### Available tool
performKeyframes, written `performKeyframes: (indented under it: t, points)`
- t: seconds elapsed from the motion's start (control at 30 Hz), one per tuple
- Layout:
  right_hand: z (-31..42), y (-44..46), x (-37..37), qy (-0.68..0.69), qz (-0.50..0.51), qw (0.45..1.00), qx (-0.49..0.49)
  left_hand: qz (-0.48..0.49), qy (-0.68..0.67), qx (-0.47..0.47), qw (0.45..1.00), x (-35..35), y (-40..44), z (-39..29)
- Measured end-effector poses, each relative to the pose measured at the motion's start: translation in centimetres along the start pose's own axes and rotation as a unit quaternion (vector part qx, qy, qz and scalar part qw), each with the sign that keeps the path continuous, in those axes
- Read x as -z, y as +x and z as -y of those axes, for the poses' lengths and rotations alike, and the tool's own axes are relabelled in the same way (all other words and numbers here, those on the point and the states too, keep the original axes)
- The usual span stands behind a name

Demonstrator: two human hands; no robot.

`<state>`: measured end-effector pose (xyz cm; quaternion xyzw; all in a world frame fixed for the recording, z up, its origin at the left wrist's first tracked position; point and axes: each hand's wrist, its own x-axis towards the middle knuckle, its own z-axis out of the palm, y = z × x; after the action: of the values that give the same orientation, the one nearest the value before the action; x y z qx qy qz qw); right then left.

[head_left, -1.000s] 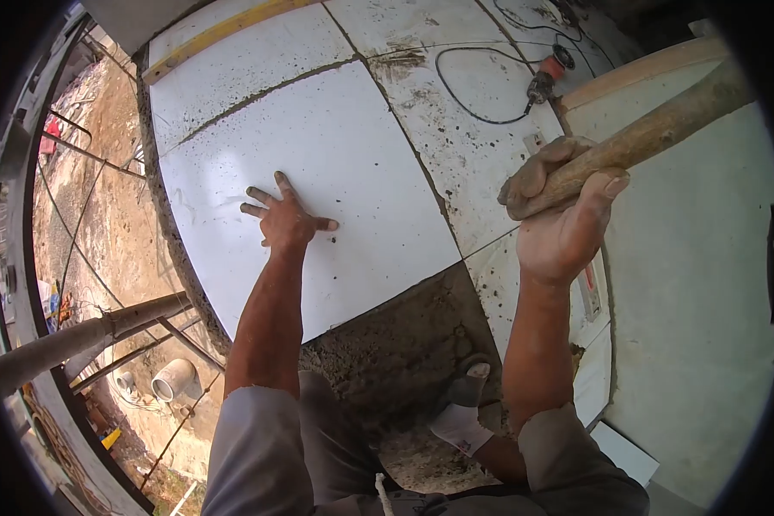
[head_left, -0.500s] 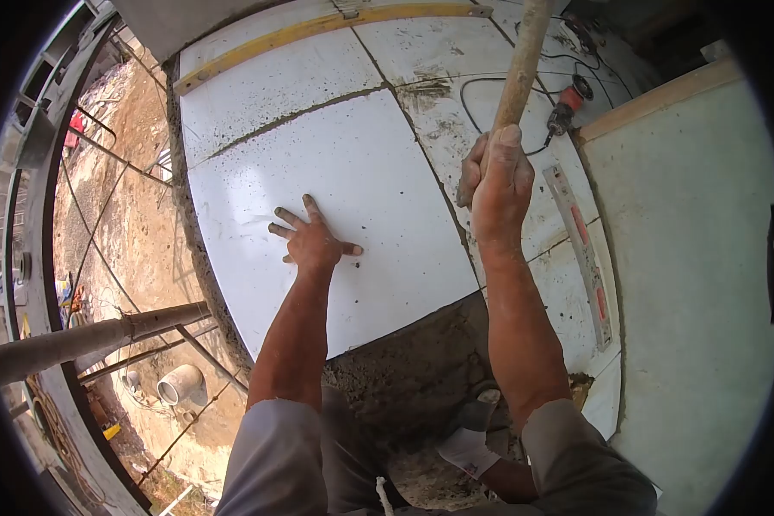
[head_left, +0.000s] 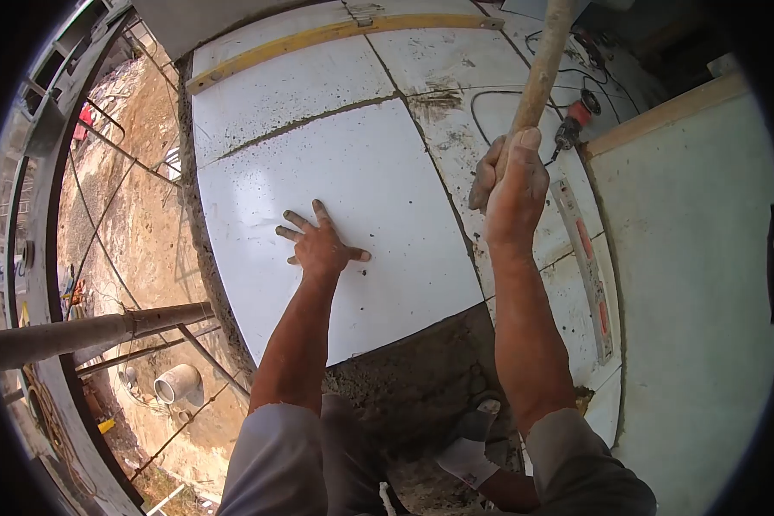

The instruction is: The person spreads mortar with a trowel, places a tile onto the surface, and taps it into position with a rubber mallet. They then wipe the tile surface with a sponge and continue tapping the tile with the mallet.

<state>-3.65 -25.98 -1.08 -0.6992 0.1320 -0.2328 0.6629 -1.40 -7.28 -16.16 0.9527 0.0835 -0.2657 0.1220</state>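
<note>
We look down past two forearms at a large, glossy white tile (head_left: 383,215) that fills the centre of the frame, its face specked with dark grit. The left hand (head_left: 321,253) rests near the middle of this tile, palm down, fingers spread wide and holding nothing, thumb pointing right. The right hand (head_left: 516,193), right of centre, has its fingers closed around a rough wooden handle (head_left: 543,73) that slants up and leaves the top of the frame, so we cannot tell what its far end carries. Below the tile, at lower centre, lies a dark, wet-looking patch of mortar (head_left: 413,348). A long yellow bar (head_left: 318,39) lies over more tiles along the top; a red and black power tool (head_left: 574,122) with a cord rests at upper right, and a narrow metal bar (head_left: 583,267) lies right of the right forearm. We judge the tile heavy for its breadth, stiff and brittle, likeliest to chip at its corners, and slick where it shines, with grit that could roll under a palm. A flat, spread palm near the middle suits it for steadying; for lifting, both hands under opposite edges would be safer. The handle looks hard and solid, rough enough for a firm wrap of the fingers.
</note>
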Motion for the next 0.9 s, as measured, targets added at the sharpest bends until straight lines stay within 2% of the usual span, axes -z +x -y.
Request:
performKeyframes:
  t: [0.07, 0.13, 0.17, 0.2, 0.23, 0.27, 0.3, 0.33, 0.4, 0.43, 0.5, 0.53, 0.6, 0.63, 0.67, 0.73, 0.77, 0.8, 0.83, 0.87, 0.9]
  points:
    - [2.1, 0.7, 0.0, 0.054, -0.008, 0.990, 0.130, -0.014, 0.009, -0.011, 1.000, 0.0, 0.0, 0.2]
    - [-0.2, 2.0, -0.7, 0.064, -0.046, 0.967, 0.243, -0.042, -0.026, -0.033, 0.998, -0.5, 0.4, -0.1]
    - [-2.8, 1.5, -0.5, 0.018, -0.029, 0.971, 0.238, -0.041, -0.026, -0.037, 0.998, -1.7, 1.1, 0.1]
    - [-6.6, 0.7, -0.3, -0.027, -0.010, 0.972, 0.234, -0.110, 0.007, -0.067, 0.992, -3.5, 2.4, 0.5]
    - [-13.3, -1.1, 0.5, -0.181, -0.011, 0.970, 0.164, -0.178, 0.038, -0.096, 0.979, -4.8, 3.3, 0.9]
    - [-18.1, -2.9, 1.3, -0.331, -0.014, 0.940, 0.085, -0.176, 0.036, -0.100, 0.979, -5.5, 3.6, 1.3]
    - [-17.7, -3.3, 1.4, -0.335, -0.018, 0.938, 0.083, -0.209, 0.038, -0.121, 0.970, -6.1, 3.7, 1.6]
    - [-17.3, -3.0, 1.3, -0.347, 0.004, 0.937, 0.029, -0.248, 0.037, -0.138, 0.958, -6.4, 4.3, 1.4]
    - [-11.5, -1.3, -0.3, -0.195, 0.051, 0.969, -0.145, -0.235, 0.038, -0.117, 0.964, -4.8, 4.8, 1.4]
    - [-7.7, -0.3, -0.8, -0.135, 0.043, 0.981, -0.134, -0.231, 0.038, -0.121, 0.965, -4.3, 5.1, 1.0]
    - [-2.7, 1.4, -1.0, -0.083, 0.015, 0.996, -0.029, -0.239, 0.055, -0.127, 0.961, -5.0, 5.3, 0.6]
    - [-0.6, 2.1, -0.5, -0.073, 0.032, 0.996, 0.025, -0.248, 0.048, -0.122, 0.960, -4.6, 5.8, 0.3]
    - [3.6, 3.5, -0.6, -0.035, 0.025, 0.996, 0.076, -0.232, 0.045, -0.137, 0.962, -4.8, 5.7, 0.8]
    - [4.9, 4.6, -1.0, -0.014, 0.019, 0.988, 0.152, -0.220, 0.045, -0.134, 0.965, -4.3, 5.5, 0.6]
    - [5.0, 5.3, -1.2, -0.015, 0.018, 0.988, 0.151, -0.218, 0.045, -0.136, 0.965, -4.5, 5.8, 0.6]
    - [4.8, 6.3, -1.9, 0.010, 0.021, 0.958, 0.285, -0.236, 0.056, -0.156, 0.957, -4.7, 6.6, 0.7]
    - [2.4, 6.0, -2.7, 0.029, 0.008, 0.951, 0.309, -0.236, 0.056, -0.154, 0.958, -4.5, 6.8, 0.9]
    - [-1.8, 5.6, -2.5, -0.001, 0.031, 0.953, 0.302, -0.234, 0.040, -0.161, 0.958, -4.3, 7.0, 0.9]
    - [-8.2, 4.3, -1.8, -0.071, 0.028, 0.973, 0.217, -0.233, 0.021, -0.169, 0.957, -4.1, 7.3, 0.7]
    - [-13.9, 1.7, -1.2, -0.229, 0.028, 0.971, 0.062, -0.235, 0.016, -0.172, 0.956, -4.0, 7.4, 0.5]
    - [-16.6, -0.9, -1.0, -0.424, 0.056, 0.904, -0.006, -0.234, 0.016, -0.167, 0.958, -4.0, 7.5, 0.4]
